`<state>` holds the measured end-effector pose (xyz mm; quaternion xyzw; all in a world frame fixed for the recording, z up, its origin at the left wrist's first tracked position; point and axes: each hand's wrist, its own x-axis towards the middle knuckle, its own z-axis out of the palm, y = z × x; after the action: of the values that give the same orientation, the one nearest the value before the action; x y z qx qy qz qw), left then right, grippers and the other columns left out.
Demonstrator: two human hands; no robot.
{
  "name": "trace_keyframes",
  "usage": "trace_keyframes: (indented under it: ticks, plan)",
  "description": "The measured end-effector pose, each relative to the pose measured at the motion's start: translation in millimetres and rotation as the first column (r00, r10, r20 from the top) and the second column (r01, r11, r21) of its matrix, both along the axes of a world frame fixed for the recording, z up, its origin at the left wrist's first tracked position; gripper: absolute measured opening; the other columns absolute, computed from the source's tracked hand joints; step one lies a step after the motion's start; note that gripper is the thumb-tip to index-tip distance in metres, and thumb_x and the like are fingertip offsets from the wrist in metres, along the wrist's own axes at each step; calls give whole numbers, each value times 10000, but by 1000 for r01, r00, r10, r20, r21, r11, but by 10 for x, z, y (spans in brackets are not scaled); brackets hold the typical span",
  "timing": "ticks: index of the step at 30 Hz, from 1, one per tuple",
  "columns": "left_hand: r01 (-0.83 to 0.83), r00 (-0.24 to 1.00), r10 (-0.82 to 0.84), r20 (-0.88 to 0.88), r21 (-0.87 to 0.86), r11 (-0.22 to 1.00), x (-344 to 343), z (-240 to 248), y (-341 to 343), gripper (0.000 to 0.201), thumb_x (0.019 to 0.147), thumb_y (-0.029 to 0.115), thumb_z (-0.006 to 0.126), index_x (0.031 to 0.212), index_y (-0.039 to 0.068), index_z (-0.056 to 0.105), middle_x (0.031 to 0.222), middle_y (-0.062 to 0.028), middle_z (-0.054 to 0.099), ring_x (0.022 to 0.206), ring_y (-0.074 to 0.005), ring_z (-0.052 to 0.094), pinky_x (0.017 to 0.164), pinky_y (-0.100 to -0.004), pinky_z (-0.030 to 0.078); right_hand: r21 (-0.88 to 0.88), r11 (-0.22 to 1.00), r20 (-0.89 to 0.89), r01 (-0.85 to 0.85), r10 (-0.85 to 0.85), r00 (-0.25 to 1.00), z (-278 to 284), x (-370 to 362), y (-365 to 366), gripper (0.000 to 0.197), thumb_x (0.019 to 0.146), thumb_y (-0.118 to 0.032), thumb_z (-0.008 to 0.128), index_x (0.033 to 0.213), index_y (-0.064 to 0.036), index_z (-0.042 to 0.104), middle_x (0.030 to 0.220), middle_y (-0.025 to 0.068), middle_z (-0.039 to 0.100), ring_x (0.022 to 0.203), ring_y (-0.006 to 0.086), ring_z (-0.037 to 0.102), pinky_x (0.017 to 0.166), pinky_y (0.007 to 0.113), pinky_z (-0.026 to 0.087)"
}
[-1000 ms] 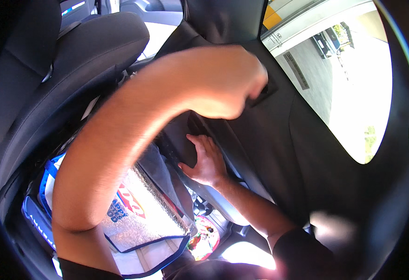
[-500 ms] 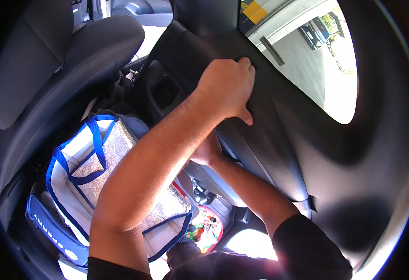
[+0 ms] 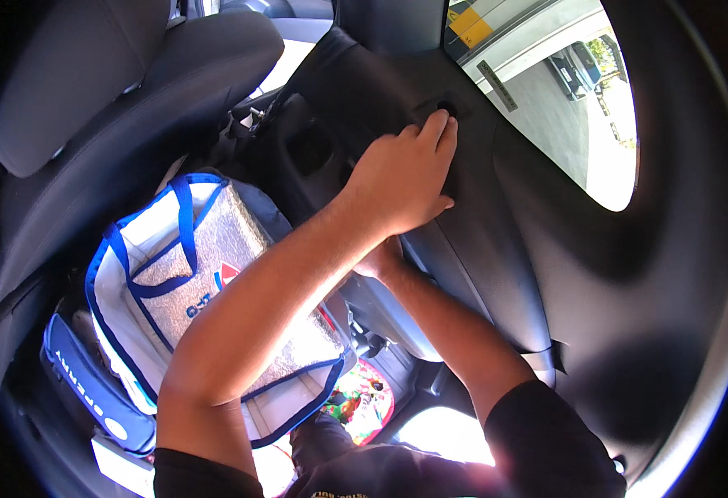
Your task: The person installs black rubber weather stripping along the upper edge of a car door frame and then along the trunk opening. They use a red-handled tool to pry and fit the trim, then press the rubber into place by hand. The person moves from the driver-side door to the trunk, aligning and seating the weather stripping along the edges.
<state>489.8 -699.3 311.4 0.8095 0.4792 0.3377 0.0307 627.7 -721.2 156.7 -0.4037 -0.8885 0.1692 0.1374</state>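
My left hand [image 3: 404, 176] lies on the black trim panel [image 3: 484, 241] below the car window. Its fingers are stretched out and its thumb stands apart, with nothing seen in them. The fingertips are beside a small round dark recess [image 3: 447, 109] in the panel. Lower down, partly behind my left forearm, my right hand [image 3: 379, 259] reaches to the panel's lower edge; its fingers are hidden. Left of my left forearm stands a white bag with blue edging and blue handles [image 3: 144, 286], its silvery side facing up.
A dark car seat [image 3: 173, 91] fills the upper left. A blue pouch-like item [image 3: 90, 386] lies beside the bag. A colourful round-edged item [image 3: 364, 402] rests low in the middle. Through the window [image 3: 547, 124] a parked vehicle [image 3: 576, 70] shows outside.
My left hand has shifted slightly, its fingers straighter, and the round recess near its fingertips now shows. The view has moved a little, showing more of the bag's silvery side.
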Motion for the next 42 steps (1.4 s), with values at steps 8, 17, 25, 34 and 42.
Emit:
trace_keyframes:
  ticks: [8, 17, 25, 34, 42]
  plan:
    - [124, 856, -376, -355, -565, 816, -93, 199, -1249, 384, 840, 337, 814, 1122, 76, 814, 1148, -218, 776, 1126, -364, 743, 903, -636, 565, 40, 990, 109, 138, -141, 984, 121, -80, -123, 714, 884, -383, 812, 1481, -128, 513, 1455, 142, 572, 1385, 364, 534, 1157, 484, 455]
    - [-61, 994, 33, -100, -294, 954, 654, 71, -3660, 440, 848, 286, 823, 1168, 5, 714, 1071, -177, 723, 1033, -354, 722, 870, -463, 595, 109, 958, -253, 265, -231, 940, -189, 93, -1170, 774, 876, -303, 830, 1518, -49, 480, 1524, 219, 541, 1424, 440, 493, 1231, 478, 367]
    - [36, 452, 828, 332, -934, 355, 1804, -2066, -7089, 302, 978, 176, 806, 1190, 0, 685, 1142, -117, 747, 1031, -215, 731, 900, -359, 588, -114, 934, -324, -340, 288, 901, -70, 2789, -4236, 377, 884, -61, 743, 1250, -34, 658, 1103, 155, 710, 1006, 375, 679, 919, 481, 543]
    - [177, 600, 460, 655, -669, 722, 2590, -1861, -5703, 316, 972, 235, 799, 1167, 15, 681, 1046, -134, 737, 922, -200, 724, 802, -349, 571, 484, 874, -361, 53, 144, 921, 1458, 4399, -4961, 353, 1013, -76, 628, 1326, -46, 468, 1185, 240, 633, 1098, 311, 627, 948, 436, 499]
    - [-186, 737, 311, 600, -262, 947, 3446, -1084, -3189, 617, 865, 319, 830, 1344, 0, 609, 1361, -185, 654, 1273, -343, 639, 1049, -487, 539, 614, 653, -287, 443, -338, 896, 1827, 3939, -4144, 890, 939, -460, 774, 1580, -41, 319, 1522, 220, 458, 1465, 401, 439, 1177, 604, 380]
